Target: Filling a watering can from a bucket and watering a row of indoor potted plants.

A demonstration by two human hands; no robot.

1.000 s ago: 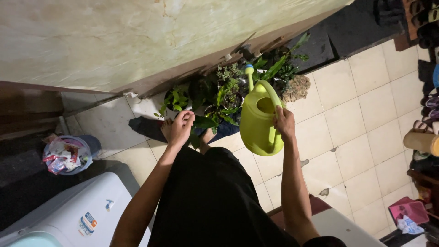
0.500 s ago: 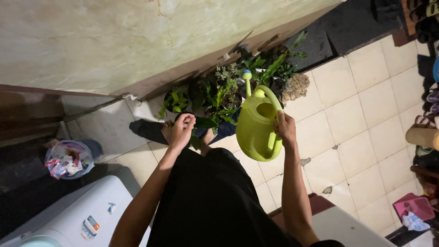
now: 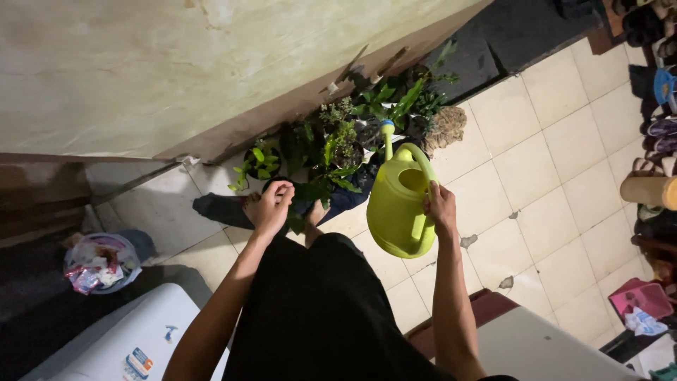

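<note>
My right hand point(image 3: 440, 209) grips the handle of a lime-green plastic watering can point(image 3: 396, 204), held upright with its spout pointing at a cluster of potted green plants point(image 3: 338, 137) along the wall. My left hand point(image 3: 269, 207) hovers in front of me with fingers curled loosely and nothing in it, just above my bare feet and near a small leafy pot point(image 3: 257, 161). A brownish dry clump point(image 3: 446, 127) sits at the right end of the plants.
A beige wall point(image 3: 176, 63) rises behind the plants. A bin full of wrappers point(image 3: 99, 261) stands at the left, a white appliance point(image 3: 134, 339) below it. Shoes and sandals point(image 3: 652, 127) line the right edge of the tiled floor point(image 3: 550, 176). A dark cloth point(image 3: 222, 209) lies by my feet.
The view has shifted slightly down and left. The watering can has stayed in my right hand with little movement; my left hand has curled a bit more.
</note>
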